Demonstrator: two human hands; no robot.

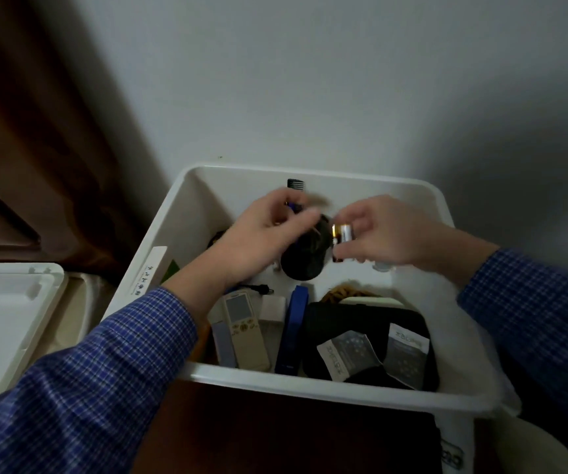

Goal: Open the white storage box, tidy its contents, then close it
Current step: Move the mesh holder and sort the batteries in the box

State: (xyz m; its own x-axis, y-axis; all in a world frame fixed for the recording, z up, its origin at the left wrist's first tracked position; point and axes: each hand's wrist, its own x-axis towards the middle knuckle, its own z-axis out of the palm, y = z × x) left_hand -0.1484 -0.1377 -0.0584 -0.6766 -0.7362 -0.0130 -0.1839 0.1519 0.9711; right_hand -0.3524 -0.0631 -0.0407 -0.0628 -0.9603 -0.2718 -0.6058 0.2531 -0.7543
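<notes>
White storage box (309,388): open, against the wall; rigid plastic, likely light; best taken by its rim. Lid (5,309): off, lying to the left. Left hand (258,241): inside the box, fingers curled round a small blue item, blurred. Right hand (378,234): pinching a battery (342,233), smooth, liable to slip.

Little can be read. A white label (149,274) on the box's (309,384) left rim, below the left hand's (262,237) fingers, carries dark characters too blurred to make out. Two packets (371,352) on the black case (350,319), below the right hand's (383,230) fingers, bear pale print that cannot be read. Bold black letters at the lower right corner (451,458) are cut off.
</notes>
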